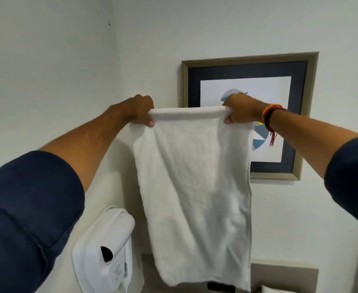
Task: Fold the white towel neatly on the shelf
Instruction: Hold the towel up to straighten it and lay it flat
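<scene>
Towel [193, 187] hung before framed picture [279, 81] | top corners gripped: left hand [141, 109], right hand [242, 108] | remainder suspended below both

I seem to be standing in a hotel or guest bathroom, though I cannot be certain. Plain white walls [47, 70] meet in a corner at the upper left of the frame. A framed abstract print [275, 77] hangs at centre right. At lower left, a white wall-mounted unit [102, 246] sits near the white towel [195, 187] I hold up.
</scene>
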